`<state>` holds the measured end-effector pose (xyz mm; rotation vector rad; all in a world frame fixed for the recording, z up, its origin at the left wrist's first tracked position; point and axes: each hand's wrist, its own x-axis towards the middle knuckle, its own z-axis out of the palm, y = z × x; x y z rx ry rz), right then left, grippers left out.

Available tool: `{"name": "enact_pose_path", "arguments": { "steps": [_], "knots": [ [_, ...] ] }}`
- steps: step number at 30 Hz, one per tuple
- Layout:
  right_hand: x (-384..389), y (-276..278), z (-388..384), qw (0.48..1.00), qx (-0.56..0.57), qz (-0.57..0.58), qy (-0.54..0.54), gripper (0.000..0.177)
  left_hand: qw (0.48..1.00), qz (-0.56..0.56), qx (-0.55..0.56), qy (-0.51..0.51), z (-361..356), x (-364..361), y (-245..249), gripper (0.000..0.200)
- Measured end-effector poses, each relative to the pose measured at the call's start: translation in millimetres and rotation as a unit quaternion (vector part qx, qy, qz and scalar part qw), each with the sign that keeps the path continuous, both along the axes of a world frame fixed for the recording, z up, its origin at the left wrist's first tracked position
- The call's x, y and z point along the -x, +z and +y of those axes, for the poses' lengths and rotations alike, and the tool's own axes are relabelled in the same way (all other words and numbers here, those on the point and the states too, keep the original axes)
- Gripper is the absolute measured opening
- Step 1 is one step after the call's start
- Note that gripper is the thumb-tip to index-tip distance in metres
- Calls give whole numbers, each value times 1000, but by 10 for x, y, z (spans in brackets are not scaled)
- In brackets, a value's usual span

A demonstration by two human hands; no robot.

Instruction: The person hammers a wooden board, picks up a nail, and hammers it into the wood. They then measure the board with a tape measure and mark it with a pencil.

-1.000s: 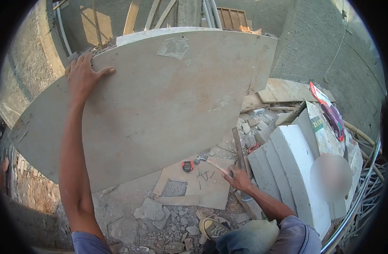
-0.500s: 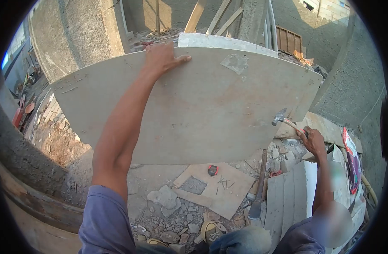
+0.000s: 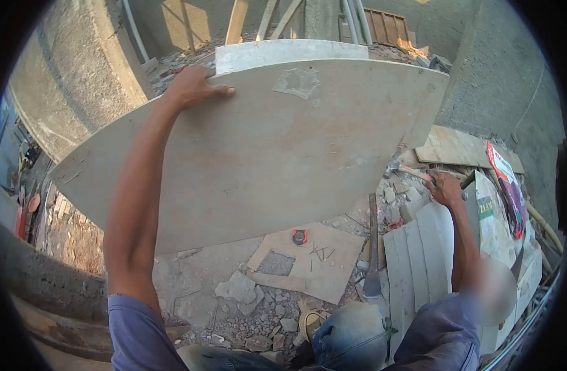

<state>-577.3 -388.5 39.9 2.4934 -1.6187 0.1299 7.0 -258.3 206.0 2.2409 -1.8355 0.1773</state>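
My left hand [image 3: 194, 88] grips the top edge of a large grey plywood panel [image 3: 265, 161], fingers over the back and thumb on the front face. The panel stands upright, tilted down to the left in this view. In my right hand [image 3: 446, 188] is a hammer [image 3: 414, 173], held by its handle, with the head pointing left beside the panel's lower right edge. On the ground below lies a cut plywood piece [image 3: 339, 272] with a square hole. A red and black tape measure [image 3: 300, 237] and several nails [image 3: 322, 252] rest on it.
A long-handled tool with a metal blade [image 3: 372, 284] lies by the plywood piece. Stacked grey sheets [image 3: 413, 253] and printed sacks [image 3: 507, 185] are at the right. Rubble [image 3: 283, 324] covers the ground near my feet. A concrete column [image 3: 79, 80] stands behind the panel.
The panel has shifted left in view and tilted, its left end lower, with my left hand still on its top edge. The hammer has moved slightly down and left.
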Motion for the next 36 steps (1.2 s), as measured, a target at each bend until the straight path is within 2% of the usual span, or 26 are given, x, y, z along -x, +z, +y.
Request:
{"name": "enact_pose_path", "arguments": {
  "steps": [1, 2, 3, 5, 7, 9, 11, 13, 18, 19, 21, 25, 30, 34, 36],
  "knots": [
    [40, -31, -14, 1000, 21, 4, 8, 39, 997, -20, 64, -22, -57, -78, -143, 67],
    [123, -129, -133, 1000, 14, 10, 7, 40, 999, -9, 41, 19, 34, 93, -79, 67],
    [165, -154, -161, 1000, 19, 14, 13, 43, 994, -45, 97, 7, 46, 53, -158, 72],
    [234, -233, -288, 999, 5, 27, 18, 49, 992, -58, 114, 17, -12, -125, -247, 79],
    [226, -243, -358, 999, -11, 42, 0, 51, 995, -52, 83, 17, 1, -54, -152, 80],
    [202, -253, -456, 996, -54, 71, -29, 52, 997, 69, -26, 37, 71, 94, -34, 81],
    [216, -259, -534, 997, -55, 55, -28, 54, 998, 47, 4, 29, 77, 45, -121, 79],
    [227, -254, -590, 997, -42, 45, -39, 56, 996, -23, 88, 2, 120, 66, -165, 75],
    [367, -244, -729, 996, -78, 34, -11, 62, 997, -13, 75, 4, 173, 155, -133, 72],
    [407, -288, -734, 996, -79, 36, -10, 62, 998, -3, 57, 12, 176, 162, -126, 71],
    [445, -362, -754, 1000, -7, 7, 13, 53, 998, -5, 65, 6, 212, 231, -116, 70],
    [514, -380, -754, 999, -22, 19, -24, 53, 996, -17, 82, -2, 224, 236, -132, 69],
    [526, -369, -696, 998, -47, -28, -35, 51, 996, -26, 82, 7, 208, 226, -142, 70],
    [163, -219, -504, 993, -81, -9, -85, 50, 998, -23, 54, 37, 242, 289, -109, 74],
    [58, -415, -564, 988, -78, -87, -104, 50, 996, -44, 67, 39, 237, 288, -128, 77]
  ]
}}
